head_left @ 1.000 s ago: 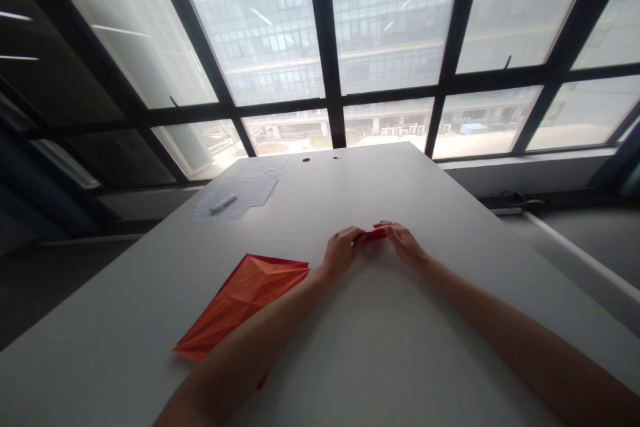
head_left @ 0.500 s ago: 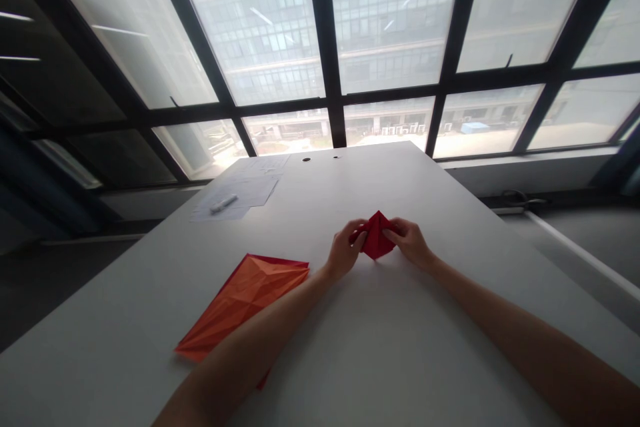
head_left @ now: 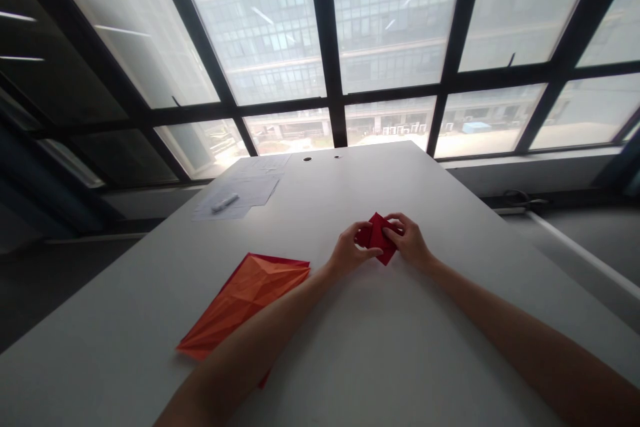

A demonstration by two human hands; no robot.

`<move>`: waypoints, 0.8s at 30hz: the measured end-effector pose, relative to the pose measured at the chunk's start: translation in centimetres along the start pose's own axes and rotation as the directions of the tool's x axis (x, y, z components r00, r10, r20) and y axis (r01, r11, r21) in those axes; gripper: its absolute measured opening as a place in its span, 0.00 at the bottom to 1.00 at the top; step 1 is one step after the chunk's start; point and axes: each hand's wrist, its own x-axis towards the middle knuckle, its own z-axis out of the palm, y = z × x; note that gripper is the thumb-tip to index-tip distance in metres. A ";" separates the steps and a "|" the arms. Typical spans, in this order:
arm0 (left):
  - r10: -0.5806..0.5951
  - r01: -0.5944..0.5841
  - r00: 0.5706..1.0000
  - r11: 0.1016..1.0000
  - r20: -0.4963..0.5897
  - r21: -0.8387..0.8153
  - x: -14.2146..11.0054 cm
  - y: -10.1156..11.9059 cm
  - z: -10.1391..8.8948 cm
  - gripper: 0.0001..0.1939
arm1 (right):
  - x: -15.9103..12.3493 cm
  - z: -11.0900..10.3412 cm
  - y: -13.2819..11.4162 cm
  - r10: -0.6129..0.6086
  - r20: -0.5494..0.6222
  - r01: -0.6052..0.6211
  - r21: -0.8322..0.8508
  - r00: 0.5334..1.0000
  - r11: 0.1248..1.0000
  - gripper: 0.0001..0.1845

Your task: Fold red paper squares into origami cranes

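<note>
Both hands are at a small folded red paper [head_left: 382, 243], a diamond shape with creases, near the middle of the white table [head_left: 350, 347]. My right hand [head_left: 411, 240] pinches its right side, thumb on the front face and fingers behind. My left hand [head_left: 350, 248] grips the left side, its thumb stretched along the lower front and its fingers at a folded flap. Beneath my left forearm lies a creased orange paper [head_left: 245, 293] with red paper under its edges; the forearm hides part of it.
White printed sheets [head_left: 260, 190] lie at the table's far left, with a white marker [head_left: 225, 202] on them. Two small dark holes show near the far edge, one being a cable hole [head_left: 307, 159]. Large dark-framed windows [head_left: 335, 90] stand beyond the table.
The red paper has turned slightly, its lower tip shifting right. My left thumb has moved from its left side across to the lower front. The orange paper stays where it was.
</note>
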 end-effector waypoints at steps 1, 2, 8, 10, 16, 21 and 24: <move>-0.002 0.002 1.000 1.000 -0.004 0.020 0.0 -0.2 0.1 0.33 | 0.0 0.0 0.0 -0.015 -0.011 0.015 -0.028 1.000 0.999 0.16; -0.007 0.007 1.000 0.999 -0.009 0.041 0.0 -0.4 0.1 0.34 | 0.1 0.0 -0.1 -0.032 -0.021 0.030 -0.064 0.999 0.998 0.14; -0.071 0.072 0.997 0.995 -0.011 0.067 0.2 -1.0 0.5 0.30 | 0.2 0.0 -0.1 -0.068 -0.026 0.063 -0.165 0.997 0.984 0.12; -0.078 0.079 0.997 0.995 -0.019 0.068 0.2 -0.9 0.5 0.25 | 0.2 0.0 -0.1 -0.072 -0.015 0.068 -0.159 0.997 0.985 0.12; -0.068 0.074 0.994 0.995 -0.085 0.060 0.5 -0.7 0.2 0.16 | -0.3 0.1 0.3 -0.117 0.100 0.139 -0.258 0.988 0.956 0.25; -0.090 0.097 0.987 0.994 -0.135 0.044 0.8 -1.1 -0.1 0.15 | -0.5 0.4 0.7 -0.166 0.129 0.206 -0.418 0.978 0.885 0.32; -0.095 0.097 0.988 0.995 -0.125 0.010 0.9 -1.2 -0.1 0.15 | -0.5 0.3 0.7 -0.166 0.133 0.206 -0.407 0.977 0.890 0.30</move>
